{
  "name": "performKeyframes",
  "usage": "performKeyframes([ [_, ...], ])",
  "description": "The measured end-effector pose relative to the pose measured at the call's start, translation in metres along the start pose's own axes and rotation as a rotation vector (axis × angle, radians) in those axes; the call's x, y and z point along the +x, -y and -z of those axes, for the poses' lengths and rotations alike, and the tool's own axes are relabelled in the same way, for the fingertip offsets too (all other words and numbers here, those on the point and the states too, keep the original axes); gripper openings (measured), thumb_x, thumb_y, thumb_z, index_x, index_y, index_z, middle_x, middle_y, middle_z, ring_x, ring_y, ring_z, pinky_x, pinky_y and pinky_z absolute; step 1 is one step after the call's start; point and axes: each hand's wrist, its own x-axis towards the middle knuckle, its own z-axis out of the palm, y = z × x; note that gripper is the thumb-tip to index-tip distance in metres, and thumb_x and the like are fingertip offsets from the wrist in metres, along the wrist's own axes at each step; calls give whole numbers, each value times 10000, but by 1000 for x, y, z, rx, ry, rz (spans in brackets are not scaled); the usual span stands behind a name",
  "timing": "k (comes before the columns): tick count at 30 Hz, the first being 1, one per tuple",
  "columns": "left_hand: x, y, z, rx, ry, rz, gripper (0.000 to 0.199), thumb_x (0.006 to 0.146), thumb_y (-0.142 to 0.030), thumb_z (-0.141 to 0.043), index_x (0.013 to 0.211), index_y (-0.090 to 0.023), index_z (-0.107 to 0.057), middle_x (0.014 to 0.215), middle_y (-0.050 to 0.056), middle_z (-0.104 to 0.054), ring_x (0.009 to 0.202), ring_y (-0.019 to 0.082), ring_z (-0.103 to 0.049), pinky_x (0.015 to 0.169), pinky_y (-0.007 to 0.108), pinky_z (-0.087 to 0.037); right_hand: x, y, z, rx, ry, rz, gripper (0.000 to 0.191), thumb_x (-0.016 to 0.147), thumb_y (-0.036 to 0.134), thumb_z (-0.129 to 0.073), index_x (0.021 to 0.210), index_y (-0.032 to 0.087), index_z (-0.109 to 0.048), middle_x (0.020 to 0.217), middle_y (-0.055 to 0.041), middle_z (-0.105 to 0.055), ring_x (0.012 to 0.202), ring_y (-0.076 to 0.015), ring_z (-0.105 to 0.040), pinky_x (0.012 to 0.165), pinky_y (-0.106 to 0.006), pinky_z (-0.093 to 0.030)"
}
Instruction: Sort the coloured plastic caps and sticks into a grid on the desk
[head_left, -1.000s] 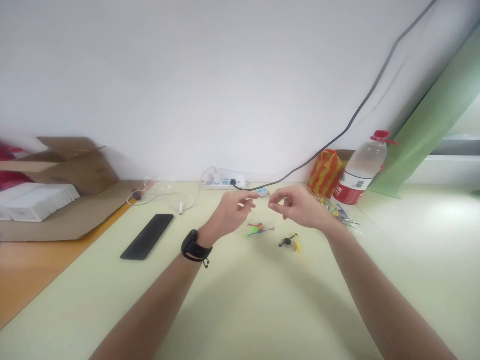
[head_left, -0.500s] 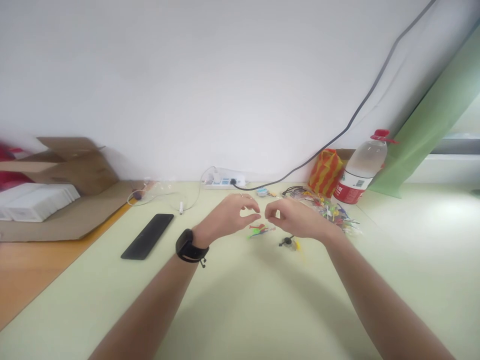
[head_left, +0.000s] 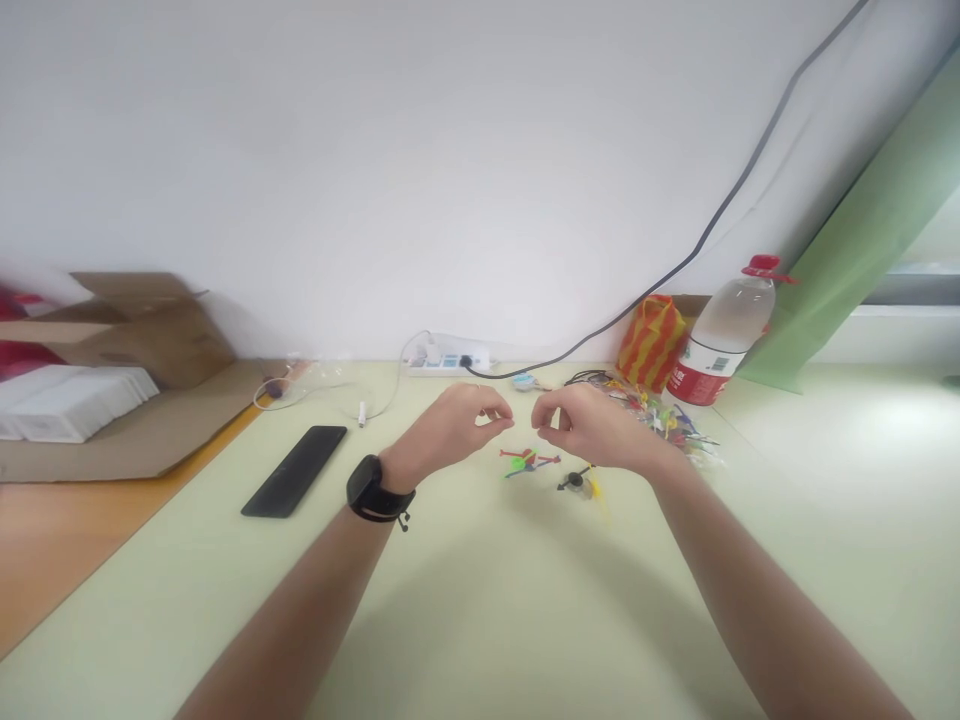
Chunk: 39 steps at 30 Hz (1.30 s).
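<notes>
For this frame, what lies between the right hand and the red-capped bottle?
In the head view, a pile of small multicoloured pieces lies between the right hand and the bottle; a striped bag stands just behind the pile.

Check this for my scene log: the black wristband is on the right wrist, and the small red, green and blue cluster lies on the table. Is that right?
Not quite: the head view shows the black wristband on the wrist of the left hand, not the right. The small red, green and blue cluster does lie on the table.
</notes>
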Motion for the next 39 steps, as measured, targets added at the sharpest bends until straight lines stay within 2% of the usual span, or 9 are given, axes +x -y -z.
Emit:
performKeyframes([
  [6,0,4,0,-14,-13,-10,227,930,-388,-620,874,-247,-788,875,45,-781,798,216,-699,729,323,-543,2,0,2,115,-16,-18,113,850,183,-603,843,217,-710,880,-13,-749,712,-164,-684,629,-261,-465],
  [9,0,4,1,-6,-12,-22,215,930,-371,-619,877,-249,-788,874,40,-782,802,215,-701,741,323,-542,2,-1,1,68,-13,-20,115,854,199,-612,890,223,-719,929,-19,-753,722,-168,-682,647,-271,-464],
  [12,0,3,1,0,2,-22,189,927,-331,-622,867,-251,-783,881,33,-784,817,215,-706,731,315,-531,1,-3,-2,-3,47,-5,128,847,208,-646,931,244,-735,977,-11,-760,753,-174,-682,675,-278,-457],
  [15,0,3,1,6,17,-24,167,920,-288,-628,863,-253,-780,884,24,-784,831,213,-708,745,310,-521,1,-4,-8,-39,111,10,171,864,176,-621,952,257,-742,959,-7,-766,812,-187,-687,687,-279,-447],
  [21,-1,5,1,23,34,-30,159,922,-273,-628,874,-256,-779,891,18,-785,847,213,-710,782,314,-515,3,-4,-16,-137,123,-31,235,862,93,-586,945,243,-746,932,-41,-768,873,-221,-690,704,-294,-444],
  [24,-1,6,-1,32,37,-42,159,924,-276,-628,865,-251,-774,888,24,-784,846,218,-710,780,320,-515,3,-1,-17,-224,113,-59,294,844,53,-580,990,240,-753,995,-67,-764,934,-243,-689,696,-293,-430],
  [29,0,5,0,54,48,-35,166,934,-275,-617,869,-244,-767,907,23,-783,862,217,-705,791,324,-510,4,3,-18,-364,129,-19,398,805,-40,-509,1016,200,-746,959,-93,-758,861,-235,-676,632,-294,-367],
  [35,0,2,1,81,63,-21,171,951,-281,-612,892,-234,-765,923,13,-783,871,200,-697,813,313,-495,2,5,-11,-141,76,42,245,851,39,-544,836,213,-716,827,-16,-746,758,-166,-650,656,-268,-397],
  [39,0,1,2,80,56,-22,169,959,-290,-612,909,-242,-767,929,-1,-784,864,188,-695,815,306,-489,0,4,-1,-6,21,51,178,854,106,-586,844,219,-723,856,-1,-752,741,-154,-666,657,-255,-429],
])
